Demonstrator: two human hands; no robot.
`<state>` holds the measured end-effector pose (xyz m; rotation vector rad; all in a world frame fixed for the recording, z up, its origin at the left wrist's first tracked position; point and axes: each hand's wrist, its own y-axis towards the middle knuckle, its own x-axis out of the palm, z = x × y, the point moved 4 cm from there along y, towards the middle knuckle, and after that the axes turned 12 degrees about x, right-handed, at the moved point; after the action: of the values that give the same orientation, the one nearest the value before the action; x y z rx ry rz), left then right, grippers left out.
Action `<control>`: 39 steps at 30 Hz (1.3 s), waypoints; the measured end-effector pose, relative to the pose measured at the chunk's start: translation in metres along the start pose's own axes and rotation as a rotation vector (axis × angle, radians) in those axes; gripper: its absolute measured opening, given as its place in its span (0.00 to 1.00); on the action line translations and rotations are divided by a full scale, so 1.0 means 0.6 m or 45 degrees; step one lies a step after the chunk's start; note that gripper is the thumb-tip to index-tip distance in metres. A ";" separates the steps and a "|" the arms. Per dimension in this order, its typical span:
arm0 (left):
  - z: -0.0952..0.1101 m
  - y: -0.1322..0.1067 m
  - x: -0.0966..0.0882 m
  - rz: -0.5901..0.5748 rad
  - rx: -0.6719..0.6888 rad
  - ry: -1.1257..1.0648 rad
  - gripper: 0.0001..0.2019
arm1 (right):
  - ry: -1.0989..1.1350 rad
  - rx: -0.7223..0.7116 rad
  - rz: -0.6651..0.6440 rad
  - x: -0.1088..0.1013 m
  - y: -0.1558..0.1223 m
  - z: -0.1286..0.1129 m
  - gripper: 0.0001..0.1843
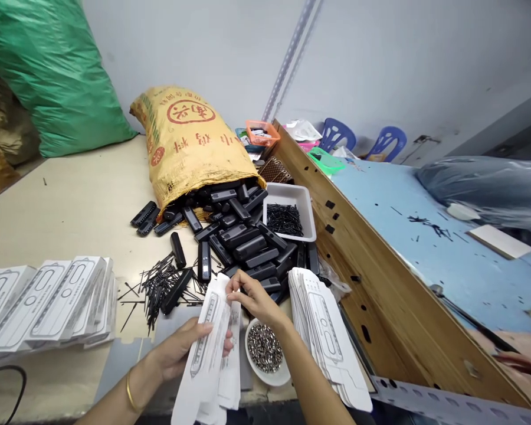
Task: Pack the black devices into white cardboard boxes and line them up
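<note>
My left hand (177, 348) grips a white printed carton (206, 348) from its left side, thumb across the front. More white card (230, 383) shows behind it; whether it is a separate carton I cannot tell. At the carton's top end, the bent fingers of my right hand (259, 301) pinch the edge near the flap. Just under my right wrist sits a white bowl (275, 379) of small shiny metal pieces. To its right lies a stack of flat white cartons (330, 336) with the same print.
Black plastic handles (248, 248) spill from a yellow sack (203, 147). Thin black rods lie in a pile (154, 289) and in a white tray (310, 215). Folded boxes (66, 301) line the left. A wooden partition (363, 265) borders the right; a person's hand (520, 363) shows beyond it.
</note>
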<state>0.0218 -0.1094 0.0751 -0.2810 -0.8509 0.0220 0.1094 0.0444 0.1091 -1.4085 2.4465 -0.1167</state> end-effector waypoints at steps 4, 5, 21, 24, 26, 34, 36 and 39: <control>0.004 -0.010 0.010 -0.072 0.056 -0.146 0.20 | 0.347 -0.006 -0.177 0.011 0.009 0.001 0.15; 0.005 -0.010 0.010 -0.076 0.081 -0.151 0.19 | 0.362 -0.019 -0.145 0.013 0.010 0.001 0.14; 0.035 -0.002 -0.008 0.132 0.398 0.259 0.47 | 0.091 0.149 0.480 0.098 -0.030 0.020 0.18; 0.026 -0.001 -0.010 0.195 0.441 0.349 0.39 | 0.236 0.241 0.594 0.127 -0.024 0.037 0.13; 0.020 -0.001 -0.009 0.190 0.442 0.334 0.37 | 0.384 0.294 0.594 0.139 -0.018 0.043 0.13; 0.024 -0.012 -0.024 0.347 0.413 0.243 0.49 | 0.727 0.179 0.534 0.144 -0.003 0.023 0.13; 0.023 -0.017 -0.022 0.336 0.424 0.377 0.50 | 0.849 0.260 0.482 0.144 0.006 0.024 0.14; 0.022 -0.025 -0.019 0.355 0.448 0.577 0.49 | 0.950 0.388 0.465 0.146 0.014 0.030 0.15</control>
<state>0.0031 -0.1222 0.0787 -0.0647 -0.3423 0.3525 0.0674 -0.0248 0.0700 -0.8519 3.0299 -1.0407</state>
